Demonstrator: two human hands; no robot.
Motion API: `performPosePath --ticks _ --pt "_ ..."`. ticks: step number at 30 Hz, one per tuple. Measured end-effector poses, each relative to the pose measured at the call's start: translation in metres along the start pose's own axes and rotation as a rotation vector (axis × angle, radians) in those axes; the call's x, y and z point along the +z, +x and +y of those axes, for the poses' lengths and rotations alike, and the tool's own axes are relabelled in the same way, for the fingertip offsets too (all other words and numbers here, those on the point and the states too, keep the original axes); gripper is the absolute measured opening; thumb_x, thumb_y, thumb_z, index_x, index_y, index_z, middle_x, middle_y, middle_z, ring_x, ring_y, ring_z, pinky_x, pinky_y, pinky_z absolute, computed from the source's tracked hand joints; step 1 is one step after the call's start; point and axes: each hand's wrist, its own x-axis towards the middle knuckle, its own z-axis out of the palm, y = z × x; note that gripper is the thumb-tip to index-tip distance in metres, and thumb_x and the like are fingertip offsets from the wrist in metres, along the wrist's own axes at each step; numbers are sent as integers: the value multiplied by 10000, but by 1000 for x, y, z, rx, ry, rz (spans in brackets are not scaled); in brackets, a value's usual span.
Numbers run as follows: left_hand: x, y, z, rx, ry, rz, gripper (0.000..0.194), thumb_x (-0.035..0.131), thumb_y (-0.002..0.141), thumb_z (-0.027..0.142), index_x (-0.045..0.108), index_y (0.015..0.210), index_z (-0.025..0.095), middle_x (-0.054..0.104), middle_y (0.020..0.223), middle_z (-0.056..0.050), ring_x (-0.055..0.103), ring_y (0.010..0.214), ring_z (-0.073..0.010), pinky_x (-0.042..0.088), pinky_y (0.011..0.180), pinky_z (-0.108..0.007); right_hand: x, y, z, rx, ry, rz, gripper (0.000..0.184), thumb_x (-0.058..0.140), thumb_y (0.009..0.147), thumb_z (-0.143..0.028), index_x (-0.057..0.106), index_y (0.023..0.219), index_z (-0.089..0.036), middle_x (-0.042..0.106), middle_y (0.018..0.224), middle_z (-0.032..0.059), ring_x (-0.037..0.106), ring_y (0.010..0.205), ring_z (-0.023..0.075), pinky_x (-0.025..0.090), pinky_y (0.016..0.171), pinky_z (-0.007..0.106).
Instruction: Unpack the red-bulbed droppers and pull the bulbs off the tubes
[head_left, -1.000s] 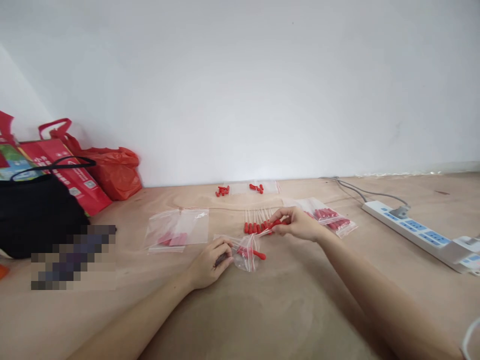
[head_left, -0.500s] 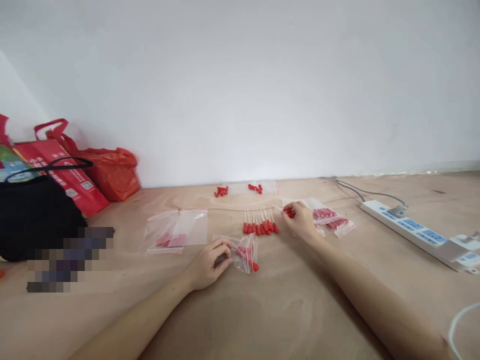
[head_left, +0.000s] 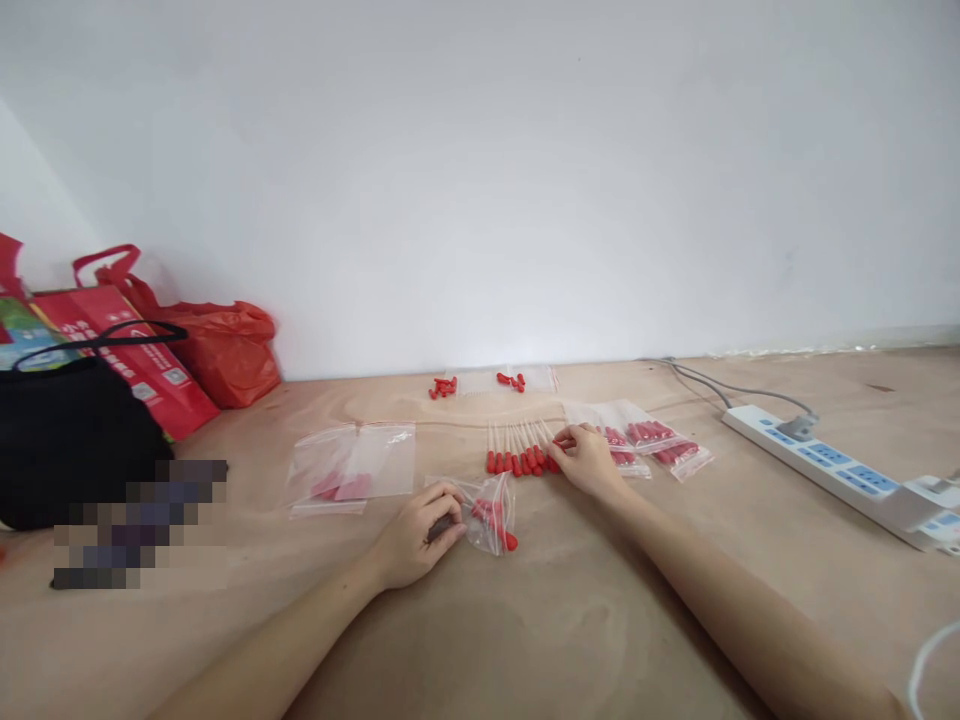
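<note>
My left hand (head_left: pixel 424 530) is closed on the edge of a small clear zip bag (head_left: pixel 504 490). Red rubber bulbs show inside it, one at its lower right corner. Thin-stemmed droppers (head_left: pixel 514 462) with red bulbs lie side by side in a row, stems pointing to the wall. At the row's right end my right hand (head_left: pixel 589 460) pinches the red bulb of another dropper (head_left: pixel 553 455), which lies against the others; the fingers partly hide it. Beside that hand are bags of red-bulbed pieces (head_left: pixel 621 440), partly covered by it.
Further right lies another filled bag (head_left: pixel 664 440), with a white power strip (head_left: pixel 832 465) beyond. Flat zip bags (head_left: pixel 390 460) lie left. Small red pieces (head_left: pixel 442 387) and a clear bag (head_left: pixel 476 380) lie near the wall. Red bags (head_left: pixel 232 350) and a black bag (head_left: pixel 75 440) stand far left.
My right hand has moved left and down with the dropper, from over the filled bags to the row's right end. My left hand keeps its grip on the zip bag.
</note>
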Motion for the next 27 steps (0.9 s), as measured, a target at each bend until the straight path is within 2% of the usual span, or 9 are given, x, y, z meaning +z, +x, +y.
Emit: performPosePath --ticks 4,8,16,20,22,25,26,27 --pt "-1 0 1 -7 -8 -1 87 439 808 193 469 729 171 520 896 -49 506 743 -126 417 673 -258 -1 2 1 12 -11 -8 79 480 673 -187 554 657 -163 535 685 35 519 648 140 432 646 275" --pt "0 0 0 -24 -11 -16 91 432 811 194 462 729 170 521 900 -51 500 731 -123 417 661 -255 -1 3 3 17 -22 -19 117 455 636 -116 562 646 -161 535 665 32 515 655 142 422 643 271" --pt "0 0 0 -11 -15 -2 95 440 810 207 481 734 167 524 887 -51 497 723 -121 417 656 -251 -6 3 -5 4 5 -43 101 476 673 -192 566 634 -163 556 683 40 528 688 153 420 675 288" --pt "1 0 -1 -8 -27 5 97 444 812 211 485 737 166 521 894 -56 502 767 -131 421 684 -260 -13 2 -12 -11 14 -59 129 493 695 -238 578 636 -162 564 681 32 512 629 135 409 623 273" --pt "1 0 -1 -5 -32 7 95 446 814 212 487 741 166 520 904 -59 505 778 -133 421 693 -262 -17 -2 -21 -92 87 -214 140 535 694 -280 594 638 -166 566 643 9 494 576 110 392 556 233" --pt "1 0 -1 -7 -30 0 92 447 813 207 488 742 166 522 889 -55 508 774 -133 423 694 -262 -20 -13 -38 -327 287 -688 200 627 645 -365 637 699 -173 558 603 -22 469 519 80 352 474 189" --pt "1 0 0 -5 -30 0 89 449 812 205 490 742 166 523 884 -54 509 778 -134 423 698 -263 -20 -18 -43 -376 317 -777 237 650 622 -378 646 746 -176 557 605 -28 465 513 76 347 466 184" --pt "0 0 0 -2 -31 2 86 451 810 202 493 744 166 525 884 -54 510 786 -137 423 704 -266 -19 -22 -49 -398 322 -798 285 673 596 -381 646 795 -179 562 621 -30 467 520 75 348 469 182"
